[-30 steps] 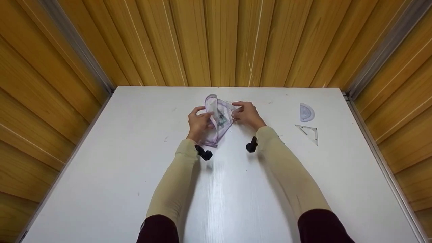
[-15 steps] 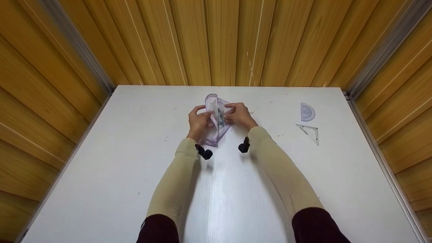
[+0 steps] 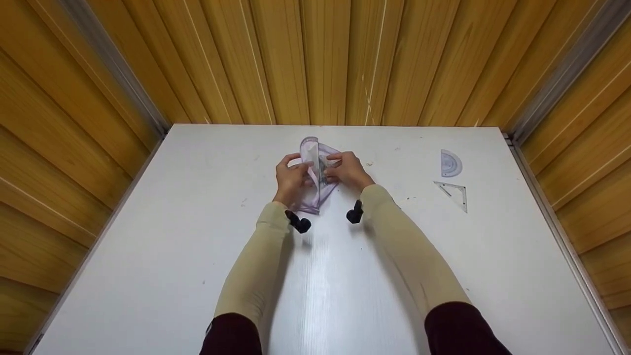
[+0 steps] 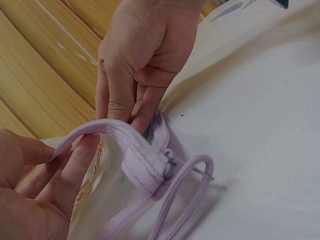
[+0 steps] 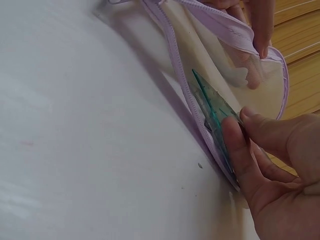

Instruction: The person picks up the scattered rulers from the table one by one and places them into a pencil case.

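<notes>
Nearest the person: two forearms in cream cloth sleeves [image 3: 254, 266] are slanting inward over a smooth white table [image 3: 315, 281]. The left hand [image 3: 292, 177] is pinching, thumb against fingers, the raised edge of a see-through, lilac-trimmed zip pouch [image 3: 318, 193], which is sitting between the two hands toward the table's far side. A lilac cord loop [image 4: 206, 159] is arching off the zip's end.

The right hand [image 3: 346, 168] is facing it, grasping a clear, teal-edged, pointed plastic piece [image 5: 215, 107] between thumb and forefinger at the unzipped mouth. Fingers are hiding part of its outline; whether it is going in or coming out, I cannot tell.

My judgement: the step is calling for a wide mouth. The left hand does best by lifting its edge well off the opposite zip row; the right, by sliding the plastic flat, its tip clear of the teeth. A tilted corner is likely snagging mesh.

Farther right, well apart, a clear semicircular plastic protractor [image 3: 451, 164] and a clear triangular plastic set square [image 3: 464, 198] are lying near each other. Beyond, yellow wood-grain panels [image 3: 323, 64] are rising.
</notes>
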{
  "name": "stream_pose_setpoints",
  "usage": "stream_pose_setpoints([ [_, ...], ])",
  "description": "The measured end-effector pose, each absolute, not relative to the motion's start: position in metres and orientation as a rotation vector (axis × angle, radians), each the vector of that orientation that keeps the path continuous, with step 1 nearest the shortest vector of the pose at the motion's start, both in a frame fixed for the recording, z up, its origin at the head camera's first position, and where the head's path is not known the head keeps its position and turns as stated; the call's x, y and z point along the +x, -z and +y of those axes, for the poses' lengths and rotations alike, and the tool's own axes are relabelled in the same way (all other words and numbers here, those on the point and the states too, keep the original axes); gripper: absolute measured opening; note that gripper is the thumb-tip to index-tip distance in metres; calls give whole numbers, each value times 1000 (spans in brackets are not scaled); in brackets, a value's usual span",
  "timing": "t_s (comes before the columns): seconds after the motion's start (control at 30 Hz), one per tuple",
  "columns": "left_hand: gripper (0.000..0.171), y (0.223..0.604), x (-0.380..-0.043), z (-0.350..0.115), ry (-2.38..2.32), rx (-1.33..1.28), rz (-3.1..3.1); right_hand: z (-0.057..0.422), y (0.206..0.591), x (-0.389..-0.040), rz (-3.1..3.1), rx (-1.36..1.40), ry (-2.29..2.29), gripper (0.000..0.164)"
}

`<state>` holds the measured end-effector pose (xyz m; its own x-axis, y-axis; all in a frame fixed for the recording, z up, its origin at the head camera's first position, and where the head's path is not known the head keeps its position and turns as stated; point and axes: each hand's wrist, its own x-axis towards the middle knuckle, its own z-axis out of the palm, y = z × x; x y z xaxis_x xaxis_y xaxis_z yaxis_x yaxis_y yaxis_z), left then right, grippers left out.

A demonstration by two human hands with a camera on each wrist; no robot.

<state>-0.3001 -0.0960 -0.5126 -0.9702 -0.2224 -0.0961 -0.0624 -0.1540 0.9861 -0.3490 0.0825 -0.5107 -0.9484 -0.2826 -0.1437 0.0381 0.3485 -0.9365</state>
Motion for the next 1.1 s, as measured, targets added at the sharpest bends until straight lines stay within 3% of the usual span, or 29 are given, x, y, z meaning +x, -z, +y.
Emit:
stream_pose_setpoints([
  [0.37, 45, 511, -300, -95, 2316, 336, -1945, 82, 507, -349, 2309, -199, 1613, 57],
  [0.73, 43, 511, -299, -95, 2317, 328, -1933, 81, 501, -346, 2318, -240, 1551, 74],
  [1.1, 45, 511, -300, -95, 2314, 337, -1924, 82, 499, -345, 2344, -230, 1546, 58],
])
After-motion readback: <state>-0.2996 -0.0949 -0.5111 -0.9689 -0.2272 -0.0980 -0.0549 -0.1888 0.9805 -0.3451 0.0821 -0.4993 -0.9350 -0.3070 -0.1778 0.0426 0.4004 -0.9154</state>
